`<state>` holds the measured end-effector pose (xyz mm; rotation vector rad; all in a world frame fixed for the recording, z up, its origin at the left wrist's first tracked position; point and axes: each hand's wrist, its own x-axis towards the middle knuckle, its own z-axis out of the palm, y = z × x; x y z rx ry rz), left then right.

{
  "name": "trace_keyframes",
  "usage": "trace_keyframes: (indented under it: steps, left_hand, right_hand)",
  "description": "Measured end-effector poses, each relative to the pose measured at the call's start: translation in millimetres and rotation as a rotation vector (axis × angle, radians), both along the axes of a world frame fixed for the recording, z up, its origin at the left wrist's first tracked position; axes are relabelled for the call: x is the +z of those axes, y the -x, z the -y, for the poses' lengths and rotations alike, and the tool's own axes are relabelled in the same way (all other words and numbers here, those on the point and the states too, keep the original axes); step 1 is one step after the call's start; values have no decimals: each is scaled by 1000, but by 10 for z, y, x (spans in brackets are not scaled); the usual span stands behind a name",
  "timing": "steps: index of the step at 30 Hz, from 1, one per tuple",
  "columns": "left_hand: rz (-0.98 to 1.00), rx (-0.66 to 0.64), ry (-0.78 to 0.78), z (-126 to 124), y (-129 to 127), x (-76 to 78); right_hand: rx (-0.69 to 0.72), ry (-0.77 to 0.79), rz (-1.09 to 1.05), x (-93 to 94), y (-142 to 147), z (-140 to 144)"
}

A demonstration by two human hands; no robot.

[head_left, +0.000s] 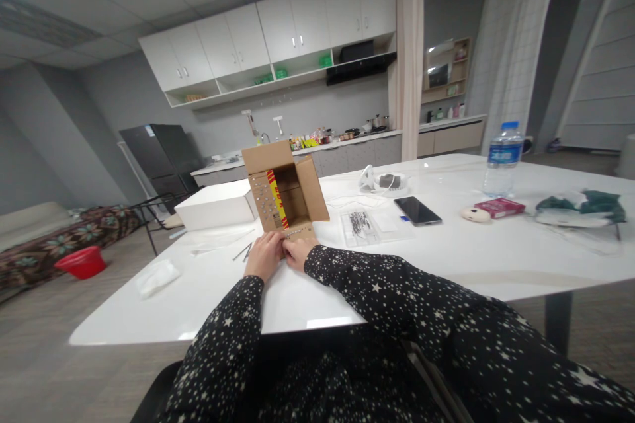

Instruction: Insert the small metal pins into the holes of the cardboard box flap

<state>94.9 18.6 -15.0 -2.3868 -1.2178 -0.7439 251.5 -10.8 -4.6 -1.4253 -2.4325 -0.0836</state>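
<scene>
The hands [266, 255] hide part of the cardboard box [265, 201].

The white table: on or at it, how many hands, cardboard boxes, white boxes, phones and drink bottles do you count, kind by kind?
Hands: 2, the left hand and right hand
Cardboard box: 1, open
White box: 1
Phone: 1
Drink bottle: 1
Total: 6

Mid-frame, the left hand [265, 256] and right hand [297, 253] press close together at the lower edge of an open cardboard box [262, 199]. A black phone [417, 210] lies right of centre, a water bottle [502, 165] stands farther right, and a red bucket [82, 264] sits far left.
</scene>
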Motion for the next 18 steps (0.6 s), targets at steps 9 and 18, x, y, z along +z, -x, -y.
trace_keyframes:
  steps: [9, 18]
  left_hand:
    - [-60, 93, -50, 0, -4, -4]
    - [-50, 112, -52, -24, 16, -27]
  right_hand:
    - [4, 7, -8, -9, -3, -7]
    - [-8, 35, -3, 8, -1, 11]
